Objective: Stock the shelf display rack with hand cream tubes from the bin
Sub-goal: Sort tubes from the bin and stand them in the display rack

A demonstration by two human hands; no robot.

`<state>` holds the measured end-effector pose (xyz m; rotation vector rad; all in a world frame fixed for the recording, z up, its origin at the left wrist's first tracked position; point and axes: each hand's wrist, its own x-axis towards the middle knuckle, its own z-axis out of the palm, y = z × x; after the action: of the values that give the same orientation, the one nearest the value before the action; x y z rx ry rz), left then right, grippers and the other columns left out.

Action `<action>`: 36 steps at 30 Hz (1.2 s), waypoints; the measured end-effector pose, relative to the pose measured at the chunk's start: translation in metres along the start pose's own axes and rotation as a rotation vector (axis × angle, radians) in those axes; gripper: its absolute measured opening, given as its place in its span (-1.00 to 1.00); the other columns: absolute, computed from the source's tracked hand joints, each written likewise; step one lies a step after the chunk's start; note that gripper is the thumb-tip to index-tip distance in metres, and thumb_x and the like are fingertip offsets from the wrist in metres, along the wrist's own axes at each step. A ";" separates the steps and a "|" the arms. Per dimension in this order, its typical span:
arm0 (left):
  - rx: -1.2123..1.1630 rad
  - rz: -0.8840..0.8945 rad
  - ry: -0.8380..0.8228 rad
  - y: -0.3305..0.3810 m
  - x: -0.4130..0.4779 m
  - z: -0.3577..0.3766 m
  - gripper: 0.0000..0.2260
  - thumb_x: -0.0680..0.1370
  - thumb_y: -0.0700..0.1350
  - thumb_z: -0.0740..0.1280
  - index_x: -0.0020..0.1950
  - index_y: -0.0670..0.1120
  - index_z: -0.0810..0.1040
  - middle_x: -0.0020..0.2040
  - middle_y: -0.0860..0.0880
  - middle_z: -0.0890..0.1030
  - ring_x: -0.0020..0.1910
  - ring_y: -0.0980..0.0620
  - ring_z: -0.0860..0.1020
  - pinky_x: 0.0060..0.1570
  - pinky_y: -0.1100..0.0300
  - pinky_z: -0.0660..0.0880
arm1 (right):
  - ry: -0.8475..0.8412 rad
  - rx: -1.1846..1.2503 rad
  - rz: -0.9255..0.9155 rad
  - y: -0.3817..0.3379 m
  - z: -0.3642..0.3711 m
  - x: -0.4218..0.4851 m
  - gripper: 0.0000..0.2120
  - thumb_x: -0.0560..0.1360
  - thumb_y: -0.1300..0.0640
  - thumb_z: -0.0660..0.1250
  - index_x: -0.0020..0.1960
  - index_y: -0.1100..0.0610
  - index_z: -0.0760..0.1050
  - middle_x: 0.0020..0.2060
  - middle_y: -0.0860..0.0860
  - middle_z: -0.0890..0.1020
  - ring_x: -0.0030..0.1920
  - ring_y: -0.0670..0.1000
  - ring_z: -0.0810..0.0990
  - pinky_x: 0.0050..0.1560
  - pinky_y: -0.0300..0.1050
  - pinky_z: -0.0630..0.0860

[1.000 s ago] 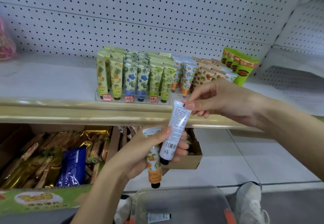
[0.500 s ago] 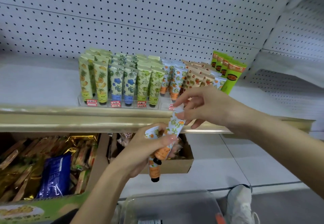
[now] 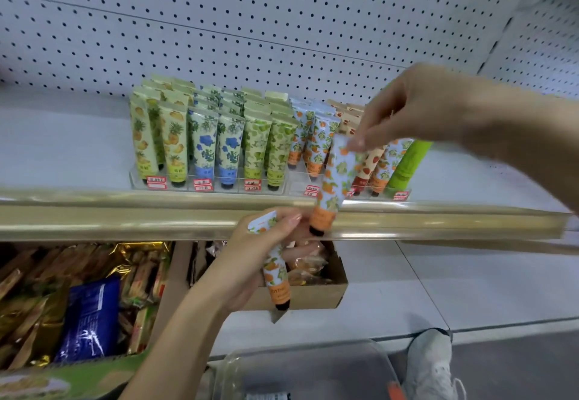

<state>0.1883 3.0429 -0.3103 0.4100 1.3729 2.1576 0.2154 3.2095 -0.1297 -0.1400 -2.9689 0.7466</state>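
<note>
Orange-print hand cream tube [image 3: 332, 186] hangs cap-down just below right hand [image 3: 416, 108], pinched at its crimp, in front of display rack [image 3: 296, 177]. Left hand [image 3: 250, 258] grips second tube [image 3: 277, 277]. Risk: light top pinch lets it swing, toppling standing tubes [image 3: 316, 146].

orange-print tube [image 3: 330, 186] hung cap-down, tilted, in front of clear rack [image 3: 294, 180]
2nd matching tube [image 3: 277, 277] lower, cap-down too; clear bin [image 3: 313, 365] at btm.

Tubes [image 3: 230, 146] in rack [image 3: 200, 185] on shelf [image 3: 62, 149], boxes [image 3: 313, 294] below.
</note>
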 end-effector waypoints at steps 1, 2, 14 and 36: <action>-0.030 0.004 0.008 0.001 0.001 -0.002 -0.67 0.43 -0.09 0.30 0.11 -0.24 0.61 0.04 -0.20 0.68 0.05 -0.11 0.66 0.05 0.08 0.61 | 0.044 -0.015 -0.001 -0.003 -0.007 0.004 -0.84 0.20 -0.03 0.57 -0.35 0.02 0.66 -0.52 -0.13 0.56 -0.35 -0.18 0.47 -0.28 -0.20 0.32; -0.051 0.014 0.012 0.003 0.002 -0.003 -0.67 0.45 -0.11 0.28 0.13 -0.25 0.60 0.05 -0.21 0.68 0.07 -0.11 0.66 0.05 0.08 0.61 | 0.082 -0.019 -0.005 -0.005 -0.014 0.009 -0.83 0.20 -0.05 0.57 -0.35 0.02 0.66 -0.50 -0.14 0.58 -0.31 -0.16 0.49 -0.27 -0.21 0.34; -0.028 0.036 0.088 0.014 0.007 -0.022 -0.78 0.43 -0.09 0.30 -0.18 -0.17 0.69 -0.45 -0.05 0.49 -0.56 0.08 0.38 -0.50 0.28 0.35 | 0.272 -0.066 -0.049 0.004 0.012 0.073 -0.84 0.34 0.07 0.53 -0.24 0.17 0.65 -0.66 -0.09 0.42 -0.57 -0.12 0.36 -0.63 -0.45 0.18; -0.066 0.041 0.029 0.017 0.010 -0.035 -0.78 0.45 -0.11 0.29 -0.20 -0.20 0.67 -0.50 -0.05 0.34 -0.58 0.11 0.26 -0.55 0.30 0.23 | 0.184 -0.142 -0.001 0.007 0.036 0.094 -0.82 0.38 0.05 0.51 -0.25 0.16 0.62 -0.50 -0.02 0.49 -0.47 -0.07 0.39 -0.47 -0.25 0.26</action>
<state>0.1570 3.0173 -0.3103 0.3865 1.3156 2.2432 0.1194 3.2093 -0.1597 -0.2046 -2.8431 0.4921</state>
